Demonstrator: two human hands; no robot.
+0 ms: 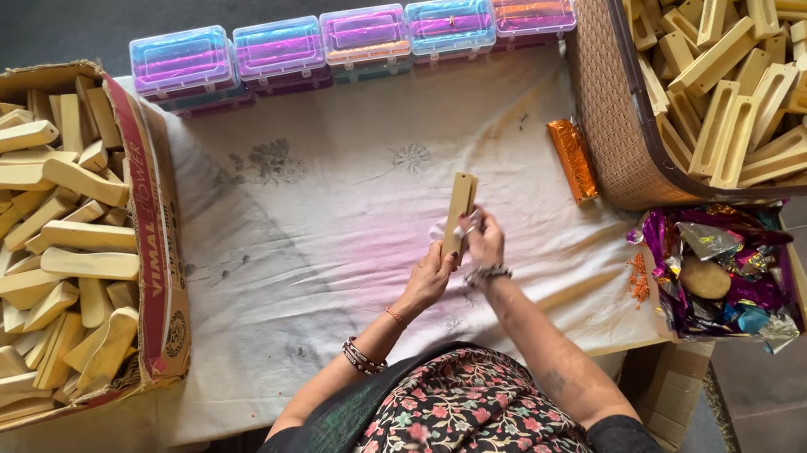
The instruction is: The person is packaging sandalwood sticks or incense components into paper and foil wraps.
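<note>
My left hand (427, 279) grips the lower end of a pale yellow wooden block (461, 201), held upright above a white cloth-covered table (322, 238). My right hand (482, 239) presses a small white rag against the block's right side, fingers curled on it. Both hands meet at the middle of the table, in front of my floral-patterned lap.
A cardboard box (154, 220) at left is full of pale wooden blocks. A brown wicker basket (602, 98) at upper right holds more. Several clear boxes (280, 47) with coloured contents line the far edge. An orange foil packet (572, 159) and a box of shiny wrappers (718, 275) lie at right.
</note>
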